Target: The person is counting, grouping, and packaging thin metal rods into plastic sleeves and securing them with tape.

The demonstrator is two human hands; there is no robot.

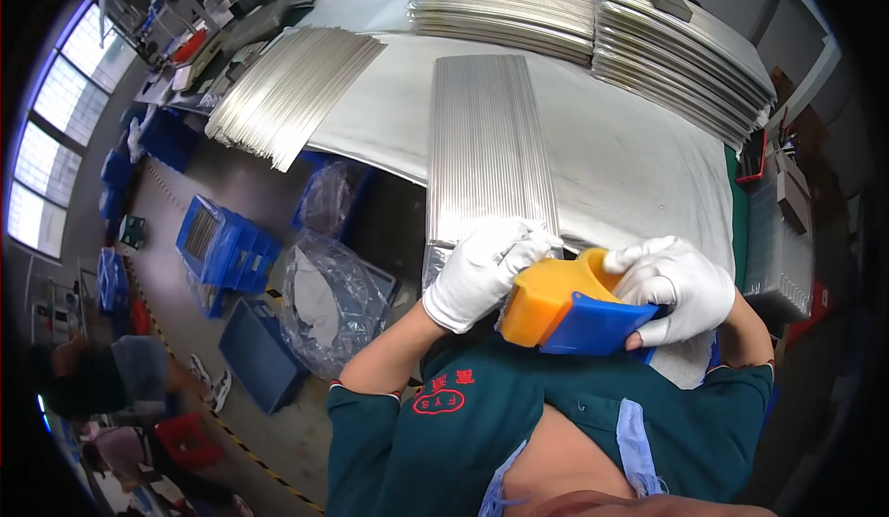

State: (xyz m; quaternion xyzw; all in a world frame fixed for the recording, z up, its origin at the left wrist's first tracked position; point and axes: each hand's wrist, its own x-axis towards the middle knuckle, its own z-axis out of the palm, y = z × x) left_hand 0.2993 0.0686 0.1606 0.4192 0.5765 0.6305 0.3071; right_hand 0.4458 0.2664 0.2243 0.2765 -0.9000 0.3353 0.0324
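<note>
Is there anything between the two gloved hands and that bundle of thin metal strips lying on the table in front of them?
Nothing visible. The left hand in a white glove already rests on the near end of the bundle of thin silvery metal strips. The right hand holds an orange and blue tape dispenser right beside that end.

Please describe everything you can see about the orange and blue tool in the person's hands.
The tape dispenser has a curved orange body that looks like plastic and a flat blue plate on its right side. It is tilted, close to the person's chest, at the near end of a bundle of thin metal strips. The gloved right hand grips its blue side; the gloved left hand touches its upper left edge.
</note>
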